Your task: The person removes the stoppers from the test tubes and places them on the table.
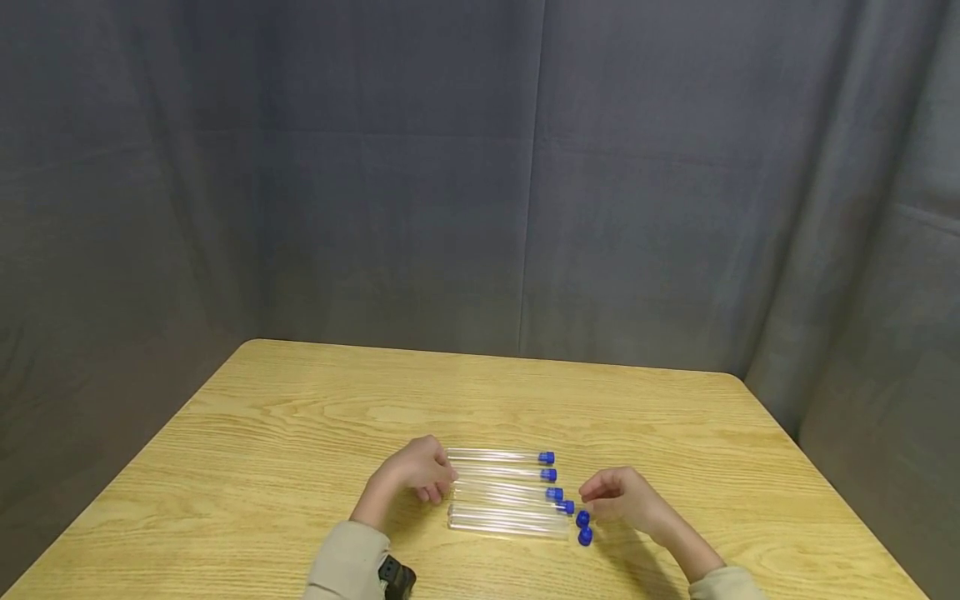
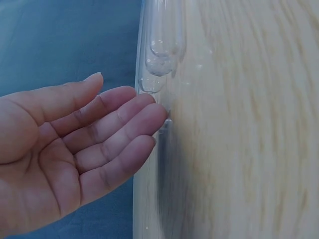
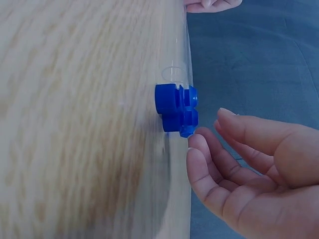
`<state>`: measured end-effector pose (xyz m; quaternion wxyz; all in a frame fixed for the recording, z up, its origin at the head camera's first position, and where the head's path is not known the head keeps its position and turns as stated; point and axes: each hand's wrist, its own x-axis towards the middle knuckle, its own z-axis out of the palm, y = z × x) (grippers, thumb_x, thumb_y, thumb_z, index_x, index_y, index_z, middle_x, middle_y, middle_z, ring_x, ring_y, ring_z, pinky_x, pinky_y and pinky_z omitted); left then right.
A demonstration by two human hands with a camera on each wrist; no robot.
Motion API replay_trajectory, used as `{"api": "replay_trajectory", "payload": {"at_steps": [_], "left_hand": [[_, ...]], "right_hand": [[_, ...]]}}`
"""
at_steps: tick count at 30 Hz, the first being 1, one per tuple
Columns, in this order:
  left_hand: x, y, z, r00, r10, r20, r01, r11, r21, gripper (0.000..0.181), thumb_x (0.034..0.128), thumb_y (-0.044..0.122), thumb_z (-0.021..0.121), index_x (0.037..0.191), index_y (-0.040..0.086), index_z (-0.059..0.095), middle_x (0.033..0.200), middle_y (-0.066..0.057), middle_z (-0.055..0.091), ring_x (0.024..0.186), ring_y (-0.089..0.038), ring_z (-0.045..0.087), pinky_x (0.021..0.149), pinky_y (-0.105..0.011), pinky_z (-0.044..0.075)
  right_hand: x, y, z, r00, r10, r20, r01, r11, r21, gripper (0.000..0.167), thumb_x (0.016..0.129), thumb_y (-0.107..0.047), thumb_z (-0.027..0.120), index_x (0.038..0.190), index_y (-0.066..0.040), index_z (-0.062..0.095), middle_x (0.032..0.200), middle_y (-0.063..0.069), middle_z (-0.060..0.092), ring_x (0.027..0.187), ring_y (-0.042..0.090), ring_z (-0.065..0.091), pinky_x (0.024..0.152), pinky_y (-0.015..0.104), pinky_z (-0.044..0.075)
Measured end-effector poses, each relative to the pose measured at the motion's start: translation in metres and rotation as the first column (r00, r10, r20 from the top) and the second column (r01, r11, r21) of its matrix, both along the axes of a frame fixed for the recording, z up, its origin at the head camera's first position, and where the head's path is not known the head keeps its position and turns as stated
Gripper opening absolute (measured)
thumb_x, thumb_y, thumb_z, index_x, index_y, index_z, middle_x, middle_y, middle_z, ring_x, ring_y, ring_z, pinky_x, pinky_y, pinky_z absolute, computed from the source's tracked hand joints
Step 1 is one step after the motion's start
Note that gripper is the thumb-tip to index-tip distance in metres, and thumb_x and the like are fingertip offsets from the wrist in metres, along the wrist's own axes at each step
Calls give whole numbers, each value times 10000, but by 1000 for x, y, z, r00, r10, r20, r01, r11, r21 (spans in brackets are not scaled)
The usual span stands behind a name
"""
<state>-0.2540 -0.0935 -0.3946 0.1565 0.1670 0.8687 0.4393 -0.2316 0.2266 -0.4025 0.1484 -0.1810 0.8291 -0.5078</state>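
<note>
Several clear test tubes (image 1: 495,492) lie side by side on the table, pointing left to right. Blue caps (image 1: 551,475) sit at the right ends of the farther ones, while the nearest tube (image 1: 510,527) has an uncapped right end. Two loose blue caps (image 1: 585,537) stand on the wood just right of that end. My left hand (image 1: 422,471) is at the tubes' rounded left ends, fingers loosely bent, and in the left wrist view nothing lies in its palm. My right hand (image 1: 621,498) hovers beside the loose caps, its fingers bent and thumb apart, holding nothing.
The wooden table (image 1: 300,400) extends around the tubes to rounded far corners. Grey curtains (image 1: 390,208) hang behind it and at both sides. A dark device (image 1: 396,577) is strapped at the left sleeve.
</note>
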Motion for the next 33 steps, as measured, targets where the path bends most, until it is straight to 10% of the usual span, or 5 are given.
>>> {"api": "replay_trajectory", "payload": {"at_steps": [33], "left_hand": [[2,17,-6,994,50,-101,-67,984,-166,50,714,-40,691,711,0,662,520,-38,545,405,-96,476,390,-199,394]], "right_hand": [[-1,0,-10,999,41,25,-40,999,-35,192,838,7,581,952,160,554,846,107,599,700,155,544,607,264,488]]}}
